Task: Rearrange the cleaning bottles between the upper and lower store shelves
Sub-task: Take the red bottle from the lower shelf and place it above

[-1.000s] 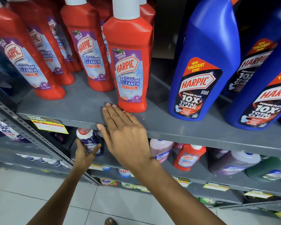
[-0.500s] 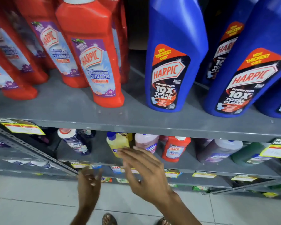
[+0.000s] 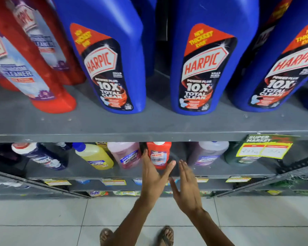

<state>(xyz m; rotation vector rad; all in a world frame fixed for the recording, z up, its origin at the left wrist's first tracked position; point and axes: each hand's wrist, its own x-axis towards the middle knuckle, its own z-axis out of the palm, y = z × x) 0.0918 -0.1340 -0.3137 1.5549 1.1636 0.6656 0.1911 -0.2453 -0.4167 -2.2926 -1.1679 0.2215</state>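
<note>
Nearest, two sandalled feet [image 3: 164, 236] stand on pale floor tiles [image 3: 43, 219]. Above them both hands reach for the small red bottle [image 3: 158, 154] on the lower shelf [image 3: 220, 172]: the left hand [image 3: 154, 178] is spread open, thumb and fingers either side of the bottle's base, not clearly gripping; the right hand [image 3: 187, 189] is flat and empty, just right of it. A pink bottle [image 3: 125, 154] lies left of the red one. Above, blue bottles [image 3: 203, 68] stand on the upper shelf [image 3: 149, 125].

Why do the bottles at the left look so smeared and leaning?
Head view: the red bathroom-cleaner bottles are motion-blurred, while the blue Harpic bottle in the middle reads sharp; the wide lens tilts bottles outward at the edges; the lower grey metal shelf lies in shadow, and both open hands look slightly soft.
</note>
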